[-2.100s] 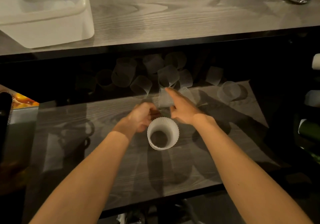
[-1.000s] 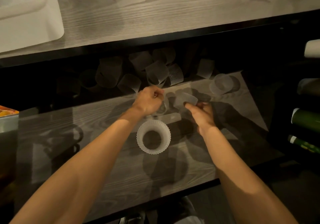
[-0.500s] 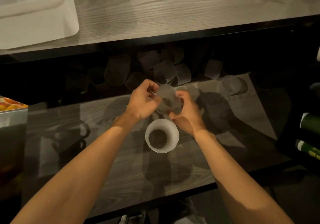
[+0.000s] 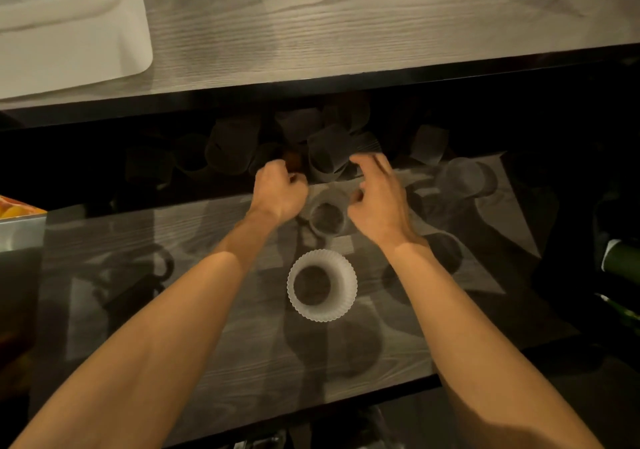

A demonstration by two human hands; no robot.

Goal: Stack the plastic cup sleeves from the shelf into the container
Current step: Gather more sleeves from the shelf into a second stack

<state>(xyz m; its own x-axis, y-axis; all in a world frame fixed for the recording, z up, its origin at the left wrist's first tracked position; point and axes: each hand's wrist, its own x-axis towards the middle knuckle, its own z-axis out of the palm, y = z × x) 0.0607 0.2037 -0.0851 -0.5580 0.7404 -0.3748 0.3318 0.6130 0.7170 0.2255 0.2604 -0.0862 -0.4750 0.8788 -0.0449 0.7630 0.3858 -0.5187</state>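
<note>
Translucent plastic, a single cup sleeve [image 4: 327,214] sits upright on the lower shelf [image 4: 207,344], framed between a person's two bare hands. The left hand [image 4: 278,192] is balled with its fingers curled under, right beside the sleeve's left edge; whether it pinches the rim cannot be told from this angle. The right hand [image 4: 377,199] hangs just beside the sleeve's other edge, fingers loosely bent and spread, with nothing visibly in its grasp.

Nearer the camera, a white ribbed sleeve [image 4: 322,285] stands upright on the same grey wood-grain shelf, mouth up, apart from both hands. Behind the hands, in deep shadow at the back of the shelf, a pile of sleeves [image 4: 325,150] lies jumbled at all angles. A lone sleeve [image 4: 464,178] lies on its side to the right, in the light.

Above, a pale wood-grain countertop [image 4: 346,25] overhangs the shelf, and the white container [image 4: 86,46] rests on it at far left, well apart from the sleeves below. Green bottles [image 4: 620,258] show at the right edge, an orange-printed box [image 4: 17,209] at the left.
</note>
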